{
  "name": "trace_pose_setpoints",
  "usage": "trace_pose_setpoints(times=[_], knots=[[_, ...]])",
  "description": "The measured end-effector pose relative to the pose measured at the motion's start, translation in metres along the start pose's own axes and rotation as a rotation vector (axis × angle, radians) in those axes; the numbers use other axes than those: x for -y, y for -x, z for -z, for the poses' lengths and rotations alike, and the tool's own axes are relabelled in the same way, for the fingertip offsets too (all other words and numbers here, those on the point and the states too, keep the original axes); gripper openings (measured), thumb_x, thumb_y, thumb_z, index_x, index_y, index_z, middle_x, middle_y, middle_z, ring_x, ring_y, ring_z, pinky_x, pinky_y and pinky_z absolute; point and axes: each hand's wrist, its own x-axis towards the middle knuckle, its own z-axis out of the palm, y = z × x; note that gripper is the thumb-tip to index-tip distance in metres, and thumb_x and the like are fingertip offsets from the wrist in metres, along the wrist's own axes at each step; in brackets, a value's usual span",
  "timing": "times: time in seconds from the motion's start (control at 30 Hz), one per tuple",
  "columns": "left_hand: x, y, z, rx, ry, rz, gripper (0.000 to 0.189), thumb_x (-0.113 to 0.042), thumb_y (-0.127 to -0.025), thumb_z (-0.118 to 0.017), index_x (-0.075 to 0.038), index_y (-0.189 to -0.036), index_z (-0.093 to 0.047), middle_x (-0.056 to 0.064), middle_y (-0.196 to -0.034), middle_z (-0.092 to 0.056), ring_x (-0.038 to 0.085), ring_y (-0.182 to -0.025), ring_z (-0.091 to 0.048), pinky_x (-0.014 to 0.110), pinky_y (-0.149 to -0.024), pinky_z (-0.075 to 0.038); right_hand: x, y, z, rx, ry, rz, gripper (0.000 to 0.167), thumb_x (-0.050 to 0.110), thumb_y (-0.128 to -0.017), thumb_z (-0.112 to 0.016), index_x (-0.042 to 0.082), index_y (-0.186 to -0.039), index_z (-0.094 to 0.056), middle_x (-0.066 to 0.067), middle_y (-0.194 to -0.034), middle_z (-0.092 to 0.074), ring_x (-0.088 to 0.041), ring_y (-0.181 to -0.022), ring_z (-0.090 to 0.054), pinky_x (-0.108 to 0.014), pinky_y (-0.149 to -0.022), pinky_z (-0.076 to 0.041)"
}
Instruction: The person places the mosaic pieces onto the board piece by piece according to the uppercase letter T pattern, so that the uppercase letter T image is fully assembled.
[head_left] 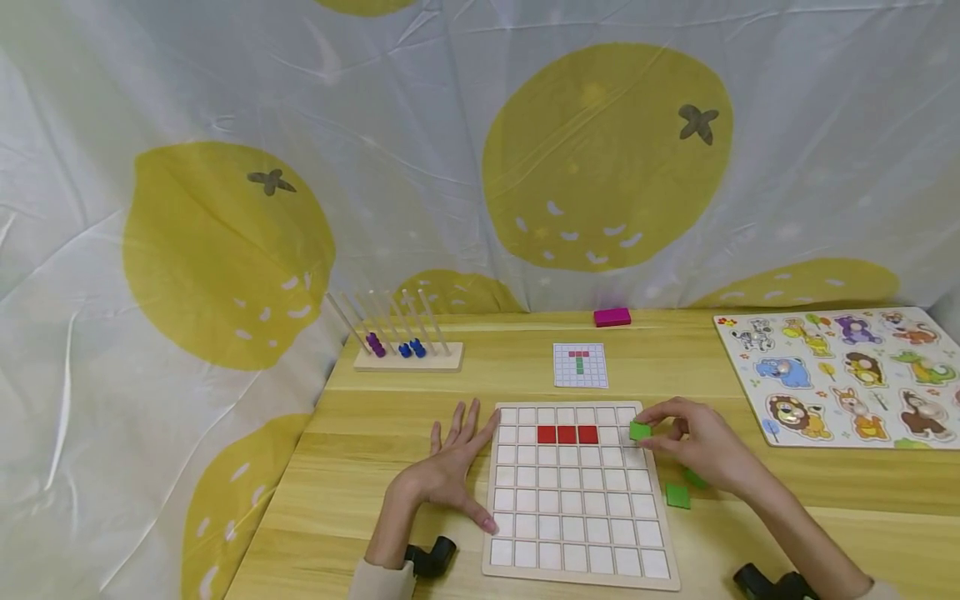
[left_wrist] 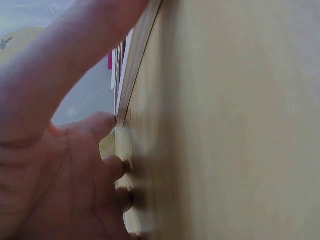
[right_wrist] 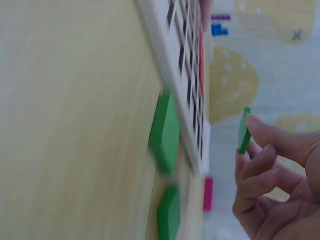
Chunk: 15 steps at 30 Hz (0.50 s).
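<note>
A white wooden grid board (head_left: 570, 504) lies on the table, with three red tiles (head_left: 567, 435) side by side in its second row. My right hand (head_left: 697, 437) pinches a green tile (head_left: 639, 430) between thumb and fingertips over the board's upper right edge; the right wrist view shows this green tile (right_wrist: 244, 131) held on edge, raised off the board. Two loose green tiles (head_left: 678, 496) lie on the table right of the board, one partly covered by the right hand. My left hand (head_left: 444, 471) spreads its fingers along the board's left edge, thumb and index fingertip touching the rim.
Behind the board lies a pattern card (head_left: 581, 366) with a red and green T. Farther back is a magenta block (head_left: 612, 317). A peg stand (head_left: 408, 357) with purple and blue beads stands at back left, an animal puzzle board (head_left: 847, 375) at right. A lemon-print curtain (head_left: 420, 167) hangs behind.
</note>
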Motion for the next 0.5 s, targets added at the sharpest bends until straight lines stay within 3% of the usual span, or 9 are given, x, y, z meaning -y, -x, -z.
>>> trace_pose_setpoints(times=[0.33, 0.5], knots=[[0.000, 0.001, 0.001, -0.004, 0.003, 0.002, 0.148, -0.044, -0.060, -0.100, -0.024, -0.168, -0.001, 0.021, -0.170, 0.022, 0.042, -0.158, 0.022, 0.072, -0.122, 0.014, 0.032, -0.018, -0.052, 0.051, -0.043, 0.021, 0.020, 0.011, -0.080, -0.088, 0.009, -0.099, -0.080, -0.003, -0.098, -0.072, -0.009, -0.061, -0.044, -0.022, -0.055, -0.039], [0.000, 0.001, 0.000, -0.005, 0.009, 0.004, 0.148, -0.045, -0.060, -0.100, -0.024, -0.168, -0.001, 0.020, -0.170, 0.023, 0.041, -0.158, 0.024, 0.071, -0.122, 0.016, 0.040, -0.026, -0.066, 0.056, 0.048, 0.034, 0.019, 0.012, -0.076, -0.091, 0.013, -0.092, -0.081, 0.003, -0.090, -0.069, -0.010, -0.071, -0.051, -0.022, -0.062, -0.042]])
